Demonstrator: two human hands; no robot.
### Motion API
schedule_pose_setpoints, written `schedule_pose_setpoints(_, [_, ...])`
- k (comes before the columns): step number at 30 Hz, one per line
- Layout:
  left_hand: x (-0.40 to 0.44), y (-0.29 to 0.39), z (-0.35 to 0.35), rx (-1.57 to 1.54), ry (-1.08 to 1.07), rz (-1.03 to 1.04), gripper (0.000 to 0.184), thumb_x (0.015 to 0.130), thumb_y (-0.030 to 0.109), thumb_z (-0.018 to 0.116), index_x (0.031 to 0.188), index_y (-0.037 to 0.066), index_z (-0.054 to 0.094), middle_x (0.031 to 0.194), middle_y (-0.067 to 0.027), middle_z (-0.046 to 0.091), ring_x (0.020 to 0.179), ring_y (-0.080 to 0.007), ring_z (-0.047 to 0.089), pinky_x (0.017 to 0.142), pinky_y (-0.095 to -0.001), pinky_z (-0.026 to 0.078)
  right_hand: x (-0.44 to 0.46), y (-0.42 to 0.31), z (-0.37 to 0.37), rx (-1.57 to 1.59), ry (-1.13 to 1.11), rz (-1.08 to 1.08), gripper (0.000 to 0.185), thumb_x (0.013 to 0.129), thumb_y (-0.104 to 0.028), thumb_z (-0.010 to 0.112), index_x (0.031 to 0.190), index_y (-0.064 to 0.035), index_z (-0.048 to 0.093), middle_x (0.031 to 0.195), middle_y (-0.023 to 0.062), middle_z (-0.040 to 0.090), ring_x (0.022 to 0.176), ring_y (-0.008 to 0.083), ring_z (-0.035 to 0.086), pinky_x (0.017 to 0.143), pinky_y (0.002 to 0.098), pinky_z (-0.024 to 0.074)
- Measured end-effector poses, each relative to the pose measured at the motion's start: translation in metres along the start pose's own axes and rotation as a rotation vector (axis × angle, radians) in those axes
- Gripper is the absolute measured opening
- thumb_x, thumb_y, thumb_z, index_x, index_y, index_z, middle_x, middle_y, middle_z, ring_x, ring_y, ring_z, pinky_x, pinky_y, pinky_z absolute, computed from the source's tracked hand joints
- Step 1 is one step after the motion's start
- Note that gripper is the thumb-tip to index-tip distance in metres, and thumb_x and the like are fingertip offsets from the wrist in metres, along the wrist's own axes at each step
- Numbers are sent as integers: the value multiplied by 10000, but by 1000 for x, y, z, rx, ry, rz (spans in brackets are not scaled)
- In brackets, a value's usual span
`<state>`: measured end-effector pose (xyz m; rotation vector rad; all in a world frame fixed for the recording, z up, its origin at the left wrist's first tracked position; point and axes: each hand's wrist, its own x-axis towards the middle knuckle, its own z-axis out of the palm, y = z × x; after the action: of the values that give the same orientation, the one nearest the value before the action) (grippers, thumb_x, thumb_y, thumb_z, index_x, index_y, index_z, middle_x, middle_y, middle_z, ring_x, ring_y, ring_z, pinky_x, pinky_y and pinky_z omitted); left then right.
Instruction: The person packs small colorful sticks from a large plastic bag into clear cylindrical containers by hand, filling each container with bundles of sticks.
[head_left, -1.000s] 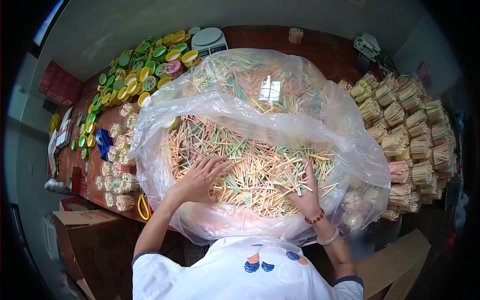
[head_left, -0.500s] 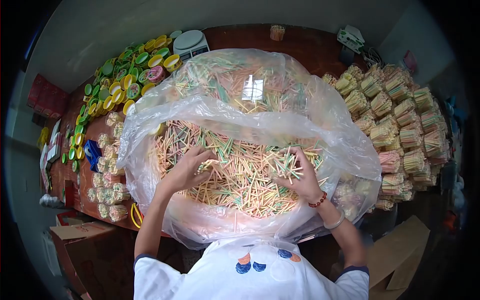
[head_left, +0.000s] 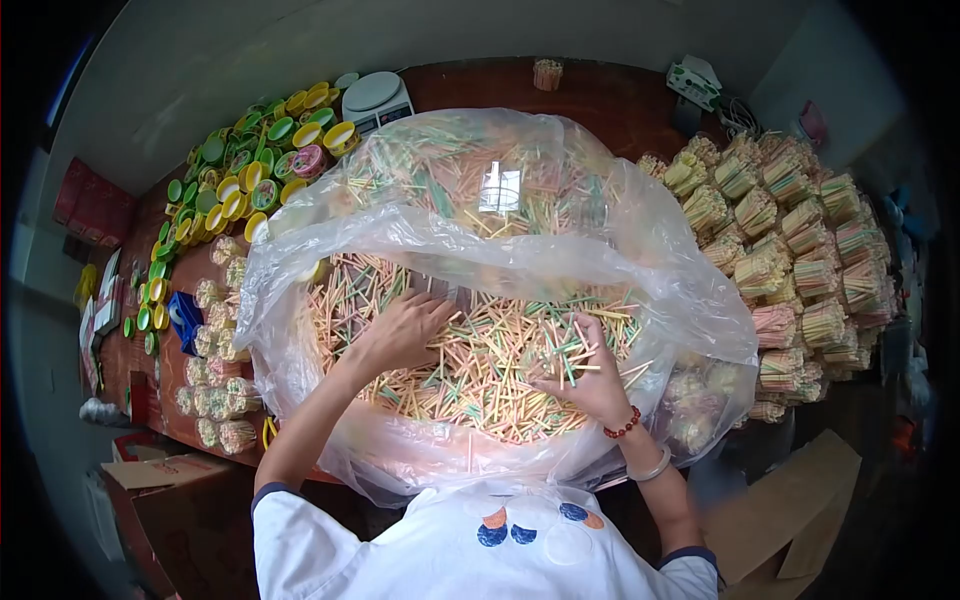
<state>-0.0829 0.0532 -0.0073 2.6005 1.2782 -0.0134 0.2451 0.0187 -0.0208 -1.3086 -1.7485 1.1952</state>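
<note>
A large clear plastic bag (head_left: 690, 300) lies opened in front of me, filled with short thin sticks (head_left: 490, 400) in pale yellow, pink and green. My left hand (head_left: 405, 330) rests palm down on the pile at its left side, fingers stretched over the sticks and their tips partly sunk among them; what lies under the palm is hidden. Over the right part of the pile, my right hand (head_left: 597, 385) curls round a loose handful of sticks (head_left: 565, 355), which point in several directions between thumb and fingers.
Bundled sticks (head_left: 800, 270) are stacked at the right, with smaller bundles (head_left: 215, 385) at the left. Yellow and green round tubs (head_left: 235, 185) crowd the back left beside a white scale (head_left: 375, 95). A blue tape dispenser (head_left: 185, 320) and cardboard boxes (head_left: 170, 470) stand left.
My left hand has moved a little right and down onto the pile, its few pinched sticks no longer visible. My right hand has lowered slightly, still with its handful.
</note>
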Motion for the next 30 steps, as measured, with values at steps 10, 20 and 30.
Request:
schedule_pose_setpoints(10, [-14, 65, 7, -1173, 550, -408, 294, 881, -20, 696, 1162, -11, 609, 1113, -87, 595, 1061, -212, 607, 936, -346, 489, 16, -15, -14, 569, -197, 87, 776, 726, -11, 923, 1390, -5, 520, 1297, 65, 637, 1145, 142, 639, 1016, 323, 537])
schedule_pose_setpoints(20, [18, 103, 25, -1872, 750, -406, 317, 1049, 92, 596, 1349, -11, 577, 1207, -102, 696, 1084, -182, 676, 970, -338, 528, 9, -16, -3, 197, 18, 79, 730, 732, -59, 923, 1333, 0, 513, 1206, 100, 659, 1104, 161, 664, 996, 329, 544])
schedule_pose_setpoints(30, [53, 129, 10, -1447, 763, -20, 260, 1061, 187, 604, 1245, 42, 492, 1144, -91, 733, 1232, -215, 612, 1190, -430, 363, -4, -8, 23, -82, 223, -123, 754, 657, -193, 971, 1283, -29, 585, 1212, 152, 664, 1137, 303, 657, 969, 399, 533])
